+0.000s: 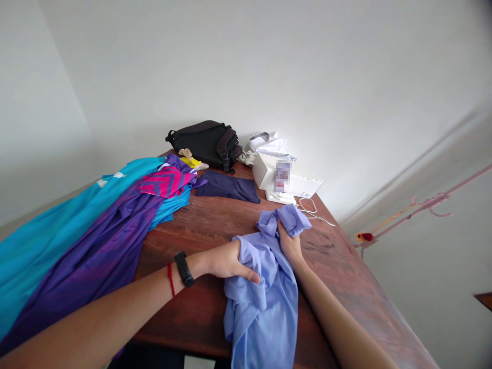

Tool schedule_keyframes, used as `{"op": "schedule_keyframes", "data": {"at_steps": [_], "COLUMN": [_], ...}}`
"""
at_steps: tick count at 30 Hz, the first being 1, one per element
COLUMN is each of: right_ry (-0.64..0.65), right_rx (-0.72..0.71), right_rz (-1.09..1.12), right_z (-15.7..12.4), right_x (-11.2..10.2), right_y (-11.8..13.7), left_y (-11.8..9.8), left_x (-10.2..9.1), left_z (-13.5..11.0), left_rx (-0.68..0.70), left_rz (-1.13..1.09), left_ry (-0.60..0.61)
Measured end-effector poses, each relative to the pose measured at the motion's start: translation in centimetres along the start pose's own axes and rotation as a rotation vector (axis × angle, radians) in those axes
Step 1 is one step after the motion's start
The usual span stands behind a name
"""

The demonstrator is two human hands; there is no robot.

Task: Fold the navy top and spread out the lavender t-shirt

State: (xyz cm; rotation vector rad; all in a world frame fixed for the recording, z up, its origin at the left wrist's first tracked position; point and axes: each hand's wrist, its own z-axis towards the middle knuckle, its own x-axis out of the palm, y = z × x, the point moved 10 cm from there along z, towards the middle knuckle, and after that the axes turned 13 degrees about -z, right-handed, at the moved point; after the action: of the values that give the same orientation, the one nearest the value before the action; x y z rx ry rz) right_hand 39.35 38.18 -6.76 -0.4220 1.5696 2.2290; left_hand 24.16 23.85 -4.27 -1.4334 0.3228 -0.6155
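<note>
The fingers (pixel 249 277) of the left hand (pixel 226 261) are curled shut on a fold of the lavender garment (pixel 265 312), just below the middle of the frame. Just right of it, the right hand (pixel 291 246) pinches a bunched upper part of the same cloth, fingers closed around it. The garment lies crumpled on the wooden bench (pixel 215 220), and its lower end hangs over the near edge at the bottom centre. A black wristband (pixel 184 269) and a red thread (pixel 170 279) sit on the left wrist.

Across the left of the frame a turquoise and purple garment (pixel 77 241) with a pink patch is spread over the bench. Above the hands lies a dark navy cloth (pixel 226 187), folded flat. Right of it stands a white box (pixel 269 174), with a white cable (pixel 312 210) looped just beside it. At the bench's far end, against the wall, rests a black bag (pixel 205 141), with a yellow item (pixel 190 162) at its left and a white cloth (pixel 269 143) at its right.
</note>
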Motion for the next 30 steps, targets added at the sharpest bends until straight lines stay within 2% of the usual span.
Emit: {"op": "schedule_keyframes", "data": {"at_steps": [10, 19, 30], "right_ry": [0.003, 0.009, 0.018], "right_rx": [0.004, 0.016, -0.001], "right_rz": [0.012, 0.019, 0.022], "right_z": [0.0, 0.1, 0.1], "right_x": [0.1, 0.2, 0.5], "right_y": [-0.1, -0.3, -0.4], "left_y": [0.1, -0.6, -0.9], "left_x": [0.0, 1.0, 1.4], "left_z": [-0.1, 0.3, 0.4], "left_rx": [-0.04, 0.072, 0.024], "left_rz": [0.091, 0.022, -0.043], "left_ry": [0.005, 0.097, 0.092]}}
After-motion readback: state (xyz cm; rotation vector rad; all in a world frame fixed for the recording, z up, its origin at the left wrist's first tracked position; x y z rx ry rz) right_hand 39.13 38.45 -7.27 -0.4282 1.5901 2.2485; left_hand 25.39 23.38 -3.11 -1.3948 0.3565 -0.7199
